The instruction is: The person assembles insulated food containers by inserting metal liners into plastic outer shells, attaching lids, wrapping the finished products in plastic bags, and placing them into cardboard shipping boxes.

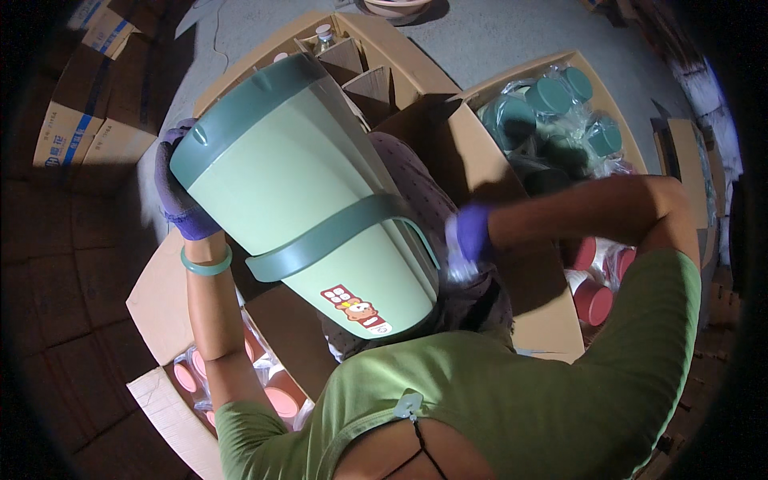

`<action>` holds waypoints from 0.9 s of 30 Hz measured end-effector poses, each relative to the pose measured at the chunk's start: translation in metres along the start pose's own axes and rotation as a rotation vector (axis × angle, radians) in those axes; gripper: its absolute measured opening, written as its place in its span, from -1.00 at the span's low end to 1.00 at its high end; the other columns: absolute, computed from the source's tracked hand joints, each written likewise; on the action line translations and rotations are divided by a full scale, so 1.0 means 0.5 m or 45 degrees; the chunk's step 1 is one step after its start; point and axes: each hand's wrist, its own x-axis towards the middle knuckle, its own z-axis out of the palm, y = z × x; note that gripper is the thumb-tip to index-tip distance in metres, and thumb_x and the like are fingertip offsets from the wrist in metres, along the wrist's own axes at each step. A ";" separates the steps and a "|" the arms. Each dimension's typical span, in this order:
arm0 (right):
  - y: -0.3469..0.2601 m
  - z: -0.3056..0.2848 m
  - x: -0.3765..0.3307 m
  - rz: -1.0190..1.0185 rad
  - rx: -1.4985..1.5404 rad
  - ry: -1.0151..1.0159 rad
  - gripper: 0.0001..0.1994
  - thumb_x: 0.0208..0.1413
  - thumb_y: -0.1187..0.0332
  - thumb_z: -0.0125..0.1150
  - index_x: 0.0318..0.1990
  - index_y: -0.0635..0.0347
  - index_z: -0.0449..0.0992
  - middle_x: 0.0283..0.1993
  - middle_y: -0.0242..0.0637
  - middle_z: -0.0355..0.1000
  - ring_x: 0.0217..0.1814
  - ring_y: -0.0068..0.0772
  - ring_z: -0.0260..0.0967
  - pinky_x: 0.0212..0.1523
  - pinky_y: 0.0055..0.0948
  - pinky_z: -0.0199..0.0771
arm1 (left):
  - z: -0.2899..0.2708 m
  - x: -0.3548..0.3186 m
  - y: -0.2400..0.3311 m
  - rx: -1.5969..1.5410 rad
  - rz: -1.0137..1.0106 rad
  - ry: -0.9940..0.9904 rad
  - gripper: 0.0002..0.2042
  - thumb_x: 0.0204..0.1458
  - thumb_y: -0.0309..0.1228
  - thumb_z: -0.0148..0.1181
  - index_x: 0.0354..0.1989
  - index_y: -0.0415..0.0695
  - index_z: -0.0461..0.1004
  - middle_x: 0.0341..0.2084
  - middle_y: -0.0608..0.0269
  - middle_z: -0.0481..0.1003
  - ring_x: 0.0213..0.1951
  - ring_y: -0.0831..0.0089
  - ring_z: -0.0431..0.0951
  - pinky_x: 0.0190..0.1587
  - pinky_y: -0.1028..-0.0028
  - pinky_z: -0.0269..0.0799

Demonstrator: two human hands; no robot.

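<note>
Pale-green container (288, 176) front and centre, folks, tilted over on its side, its wide end to the upper left and its narrow base toward the person's chest! It's up above the floor (264, 20), in front of the person, with open cardboard boxes around it. On the wide end sits a dark-green rim (240, 112); lower down, a matching handle band (328, 236) wraps the body, and near the base there's a bear sticker (358, 310).

Left hand (182, 184), in its purple-grey glove, is curled against the outer side of that rim, holding it, some fingers hidden from us. A green bangle (206, 260) circles the wrist. Over to the right hand (468, 240), gloved in purple: just beside the base end, smeared by blur, so whether it's spread or pressed together I can't tell, nor whether it touches.

Around the action: a divided box (408, 56) beyond the rim, a clear bottle (324, 36) near its far edge. On the right, a second box (520, 72) carries green lids (549, 94) in clear wrapping along its far end; below the right forearm, red lids (593, 301). Down at lower left, pink lids (284, 400) crowd another box (164, 400)!
</note>
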 end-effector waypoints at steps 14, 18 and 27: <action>0.079 -0.760 0.014 0.401 -0.241 1.555 -0.57 0.14 0.03 0.10 -0.20 0.28 0.62 -0.28 0.00 0.56 -0.23 -0.09 0.55 -0.12 -0.19 0.50 | 0.057 0.131 0.014 0.874 0.816 -0.761 -0.79 0.13 -0.52 0.10 -0.10 -0.37 0.44 -0.26 0.03 0.51 -0.20 0.20 0.53 -0.08 0.39 0.46; 0.018 -0.826 0.122 0.196 -0.118 1.542 -0.50 0.01 -0.10 0.22 -0.31 0.26 0.64 -0.43 -0.12 0.54 -0.41 -0.21 0.49 -0.26 -0.22 0.50 | 0.114 0.275 -0.071 0.592 -0.466 -0.154 -0.46 0.05 -0.15 0.37 0.07 -0.30 0.44 -0.08 0.17 0.54 -0.14 0.38 0.53 -0.04 0.46 0.45; 0.156 -0.849 0.038 0.039 0.994 1.327 -0.65 0.05 0.01 0.39 -0.54 0.04 0.49 -0.69 -0.51 0.21 -0.75 -0.66 0.07 -0.73 -0.55 0.05 | -0.046 0.390 -0.193 0.908 -0.522 -0.211 -0.68 0.05 -0.34 0.37 -0.06 -0.22 0.58 -0.30 0.27 0.60 -0.28 0.52 0.51 -0.14 0.51 0.41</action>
